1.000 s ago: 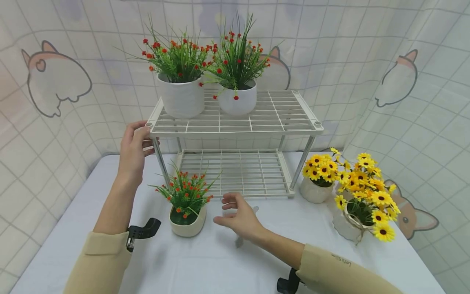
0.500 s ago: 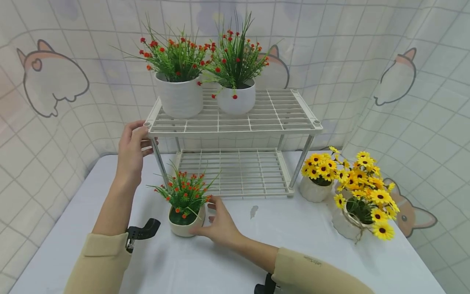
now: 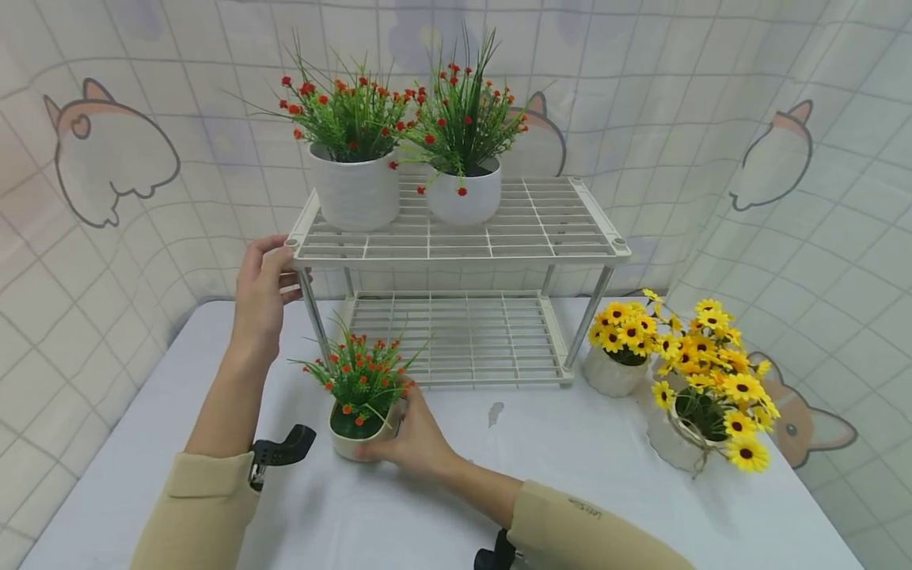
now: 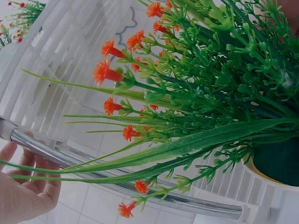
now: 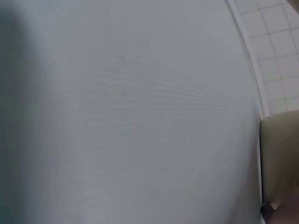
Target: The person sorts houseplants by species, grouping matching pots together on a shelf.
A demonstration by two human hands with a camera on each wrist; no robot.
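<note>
A small cream flowerpot (image 3: 349,448) with green leaves and orange-red flowers stands on the white table, in front of the left end of a two-tier white wire rack (image 3: 463,260). My right hand (image 3: 416,435) grips this pot from its right side, thumb in front; the far fingers are partly hidden behind the pot and leaves. At the rack's upper left front corner, my left hand (image 3: 262,293) holds the frame with its fingers behind the metal post (image 4: 126,183). The left wrist view has the leaves close up. In the right wrist view, only pale cloth, a sleeve and blur appear.
Two white pots (image 3: 356,194) with red flowers stand on the rack's upper tier. To the rack's right, two pale pots with yellow flowers (image 3: 712,380) stand on the table. A tile-patterned curtain (image 3: 641,95) surrounds the table at the back and sides.
My right hand has moved left across the table to the small flowerpot and now grips it. The left hand stays at the rack's corner.
</note>
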